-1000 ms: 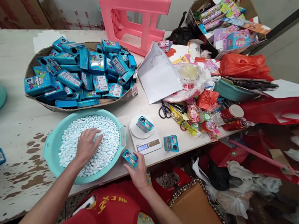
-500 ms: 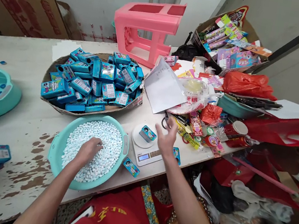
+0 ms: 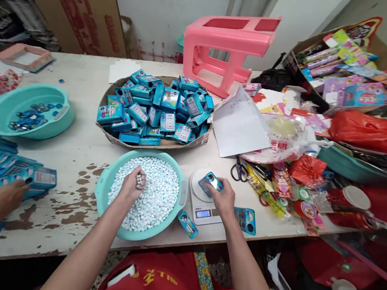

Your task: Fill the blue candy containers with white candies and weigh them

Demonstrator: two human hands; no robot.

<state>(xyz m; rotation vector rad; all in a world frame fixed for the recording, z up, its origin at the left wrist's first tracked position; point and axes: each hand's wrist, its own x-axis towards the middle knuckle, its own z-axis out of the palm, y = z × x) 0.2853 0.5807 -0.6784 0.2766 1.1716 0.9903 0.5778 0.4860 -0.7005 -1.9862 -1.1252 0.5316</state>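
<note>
My left hand is closed around several small white candies, just above the candies that fill a turquoise basin. With my right hand I grip a small blue candy tin that has a round hole in its top. That tin is at the round white plate of a digital scale; whether it still rests there I cannot tell. One blue tin lies between basin and scale, and more blue tins lie right of the scale.
Behind the basin, a cut-down cardboard box holds many blue tins. Scissors, wrappers and a paper sheet lie at the right. A pink stool lies at the back. At left, another person's hands handle blue tins near a second basin.
My right hand has closed on the tin at the scale. My left hand has come up from among the candies with some in it. The view has swung left.
</note>
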